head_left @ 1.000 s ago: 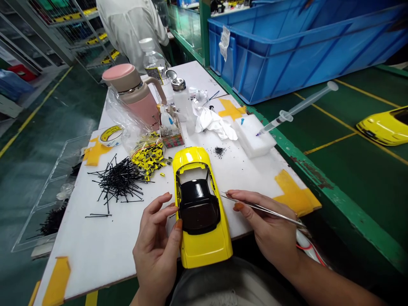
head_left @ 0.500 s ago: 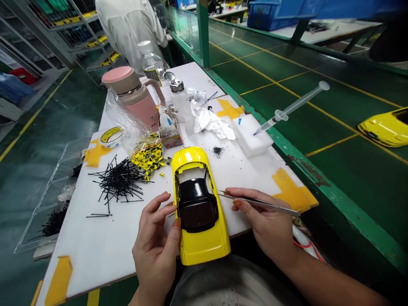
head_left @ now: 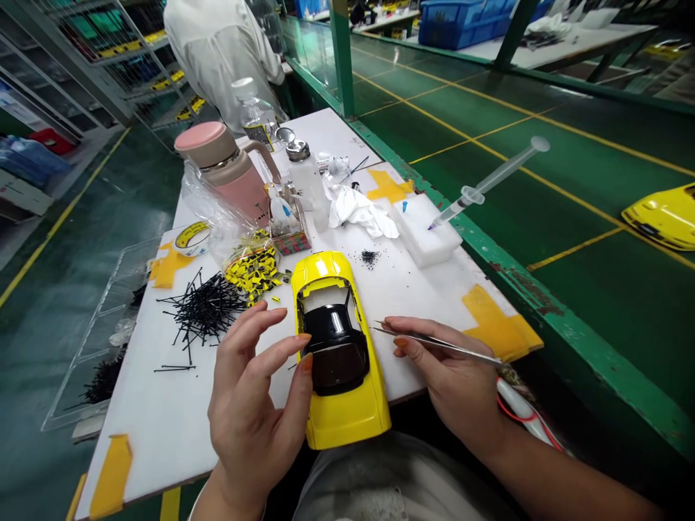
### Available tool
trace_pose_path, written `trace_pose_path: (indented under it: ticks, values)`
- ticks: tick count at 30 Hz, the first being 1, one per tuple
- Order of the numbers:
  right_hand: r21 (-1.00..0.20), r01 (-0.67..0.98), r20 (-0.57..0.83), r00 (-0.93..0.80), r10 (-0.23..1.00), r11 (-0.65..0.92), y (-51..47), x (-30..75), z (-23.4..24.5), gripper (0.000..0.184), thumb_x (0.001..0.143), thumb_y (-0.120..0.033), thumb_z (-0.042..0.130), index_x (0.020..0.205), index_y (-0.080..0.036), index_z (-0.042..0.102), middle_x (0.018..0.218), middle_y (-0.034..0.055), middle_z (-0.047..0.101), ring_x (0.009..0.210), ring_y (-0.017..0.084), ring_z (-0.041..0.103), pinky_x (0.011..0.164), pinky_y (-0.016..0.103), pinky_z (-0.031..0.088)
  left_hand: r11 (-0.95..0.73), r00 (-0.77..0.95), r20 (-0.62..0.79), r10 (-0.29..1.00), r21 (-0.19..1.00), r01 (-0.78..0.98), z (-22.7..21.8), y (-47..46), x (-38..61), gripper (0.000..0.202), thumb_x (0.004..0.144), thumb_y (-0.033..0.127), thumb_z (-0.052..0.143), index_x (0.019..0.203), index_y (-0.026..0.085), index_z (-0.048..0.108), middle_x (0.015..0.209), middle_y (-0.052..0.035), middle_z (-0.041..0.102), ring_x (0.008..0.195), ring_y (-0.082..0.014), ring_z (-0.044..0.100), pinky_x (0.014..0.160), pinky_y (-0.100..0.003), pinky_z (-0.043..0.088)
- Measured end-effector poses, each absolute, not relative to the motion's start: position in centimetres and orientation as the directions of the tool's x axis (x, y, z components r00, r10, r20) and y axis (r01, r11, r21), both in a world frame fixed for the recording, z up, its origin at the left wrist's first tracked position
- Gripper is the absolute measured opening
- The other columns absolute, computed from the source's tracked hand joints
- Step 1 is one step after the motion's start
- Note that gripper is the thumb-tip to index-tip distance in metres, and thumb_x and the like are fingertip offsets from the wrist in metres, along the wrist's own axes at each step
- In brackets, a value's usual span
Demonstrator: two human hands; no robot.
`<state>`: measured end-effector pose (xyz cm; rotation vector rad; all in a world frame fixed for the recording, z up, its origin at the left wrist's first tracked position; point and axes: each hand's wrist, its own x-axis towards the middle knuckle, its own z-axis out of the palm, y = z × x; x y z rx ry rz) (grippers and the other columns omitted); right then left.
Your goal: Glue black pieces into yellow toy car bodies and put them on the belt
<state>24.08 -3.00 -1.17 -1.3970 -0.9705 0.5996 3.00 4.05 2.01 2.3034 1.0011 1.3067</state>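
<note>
The yellow model car body (head_left: 339,427) lies near the front edge of the bench (head_left: 163,441), its long axis pointing away from the person, between the hands: the left hand (head_left: 253,412), fingers parted, touches its left flank, while the right hand (head_left: 439,376) pinches steel tweezers (head_left: 434,342), their tips just beside the car's other flank.

Right hand (head_left: 450,380) holds tweezers (head_left: 439,344) beside yellow model car (head_left: 342,416).

The model car (head_left: 341,416) is bright yellow with a glossy black roof (head_left: 335,334), the tweezers (head_left: 434,344) silver; the white worktop (head_left: 163,434) bears yellow tape crosses (head_left: 496,325), black rods (head_left: 203,311), yellow-and-black tags (head_left: 250,276) and a pink-and-beige flask (head_left: 231,174)
</note>
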Motion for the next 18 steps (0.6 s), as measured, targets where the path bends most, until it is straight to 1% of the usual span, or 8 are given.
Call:
trace_pose_path:
  ticks: [7,14,18]
  values:
    - [-0.958,0.235,0.263,0.491,0.830,0.164,-3.1,24.0,-1.2,0.014,0.089,-0.017,0.076,0.099,-0.025,0.082,0.099,-0.0004,0.082,0.087,0.017,0.079,0.078,0.021,0.065,-0.743,0.369,0.649,0.666,0.527,0.413,2.5,4.9,3.3,0.051,0.078,-0.002,0.071,0.121,0.026,0.069,0.136,-0.0102,0.059,0.139,-0.0347,0.051,0.114,-0.062,0.045]
    - [-0.942,0.278,0.303,0.458,0.835,0.189,-3.1,24.1,-1.0,0.015,0.090,-0.018,0.075,0.100,-0.026,0.082,0.099,0.0004,0.082,0.088,0.020,0.079,0.078,0.028,0.067,-0.755,0.379,0.658,0.651,0.506,0.417,2.6,5.5,3.6,0.050,0.078,0.000,0.071,0.120,0.027,0.070,0.136,-0.0103,0.059,0.139,-0.0354,0.051,0.113,-0.062,0.047]
    - [-0.940,0.285,0.301,0.428,0.852,0.189,-3.2,24.1,-1.1,0.014,0.090,-0.019,0.076,0.101,-0.027,0.082,0.100,0.0004,0.081,0.089,0.020,0.079,0.078,0.028,0.067,-0.761,0.381,0.665,0.643,0.497,0.417,2.6,5.7,3.8,0.048,0.079,0.000,0.071,0.120,0.026,0.070,0.135,-0.0108,0.060,0.137,-0.0354,0.052,0.111,-0.062,0.048]
